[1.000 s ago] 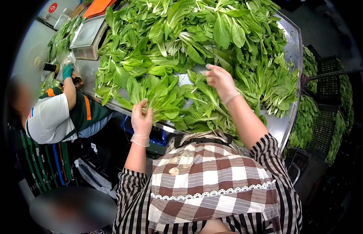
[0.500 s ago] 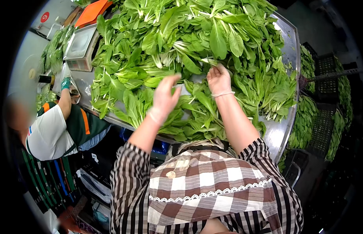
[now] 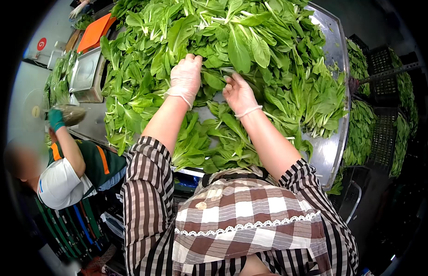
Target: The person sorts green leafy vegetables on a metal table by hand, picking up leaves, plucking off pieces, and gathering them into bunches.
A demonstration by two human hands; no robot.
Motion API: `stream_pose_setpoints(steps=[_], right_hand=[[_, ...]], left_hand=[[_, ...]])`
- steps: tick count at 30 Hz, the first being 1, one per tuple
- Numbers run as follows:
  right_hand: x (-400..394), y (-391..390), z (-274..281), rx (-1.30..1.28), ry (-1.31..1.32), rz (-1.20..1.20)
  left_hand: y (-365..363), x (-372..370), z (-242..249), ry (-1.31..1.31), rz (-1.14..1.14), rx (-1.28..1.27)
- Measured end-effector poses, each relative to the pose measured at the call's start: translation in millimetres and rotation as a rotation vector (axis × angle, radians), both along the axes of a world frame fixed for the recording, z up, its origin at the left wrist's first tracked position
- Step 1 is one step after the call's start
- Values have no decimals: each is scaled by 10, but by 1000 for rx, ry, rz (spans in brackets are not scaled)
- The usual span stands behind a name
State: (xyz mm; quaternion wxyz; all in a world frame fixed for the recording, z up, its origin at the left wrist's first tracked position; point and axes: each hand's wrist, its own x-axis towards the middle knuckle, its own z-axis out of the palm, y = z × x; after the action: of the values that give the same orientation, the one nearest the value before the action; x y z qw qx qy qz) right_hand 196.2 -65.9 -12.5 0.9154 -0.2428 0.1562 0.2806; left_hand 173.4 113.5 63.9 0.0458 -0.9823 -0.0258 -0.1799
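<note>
A big heap of leafy greens (image 3: 292,87) with pale stems covers the metal table. My left hand (image 3: 184,79), in a clear thin glove, reaches into the heap with its fingers bent closed at the stem ends; leaves hide what lies under the fingertips. Just right of it, my right hand (image 3: 241,94), gloved the same way, is turned partly palm up. Its curled fingers and thumb close at a pale-stemmed bunch of greens (image 3: 228,71). Nearer my body, a smaller group of greens (image 3: 225,138) lies below both hands.
At the left stand a weighing scale (image 3: 86,69) and an orange tray (image 3: 95,32). A co-worker (image 3: 66,175) in green gloves handles a bagged bundle (image 3: 72,115) there. Black crates (image 3: 383,138) of greens stand right of the table's metal edge (image 3: 331,152).
My left hand has moved up and forward into the heap, its fingers now closed. My right hand has shifted slightly left. The co-worker's gloved hand now lifts a bagged bundle.
</note>
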Motion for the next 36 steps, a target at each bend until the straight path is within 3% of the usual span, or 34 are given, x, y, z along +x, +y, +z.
stream_pose_setpoints(steps=[4,14,16,21,24,27,28,31,36], right_hand=[[17,139,39,-159,27,2],[34,224,114,-61,75,-97],[65,250,94,-196,45,-40],[216,332,164,-440,95,70],[264,288,69,-391,67,79],[133,164,101,-376,43,124],[79,117,101,-346,26,151],[-63,-66,178,-365,-17,223],[-309,-245,217,-370,-146,473]], left_hand=[[-26,-10,37,-74,-2,86],[-95,-220,-42,-217,-95,108],[-141,-242,-84,-175,-90,122],[-241,-370,-136,-354,-200,5],[-269,-572,-324,-274,-130,-310],[-159,-567,-640,-187,194,-1098],[-106,-502,-727,-308,160,-1284],[-141,-366,-571,-190,359,-1797],[-296,-61,-614,-423,541,-2291]])
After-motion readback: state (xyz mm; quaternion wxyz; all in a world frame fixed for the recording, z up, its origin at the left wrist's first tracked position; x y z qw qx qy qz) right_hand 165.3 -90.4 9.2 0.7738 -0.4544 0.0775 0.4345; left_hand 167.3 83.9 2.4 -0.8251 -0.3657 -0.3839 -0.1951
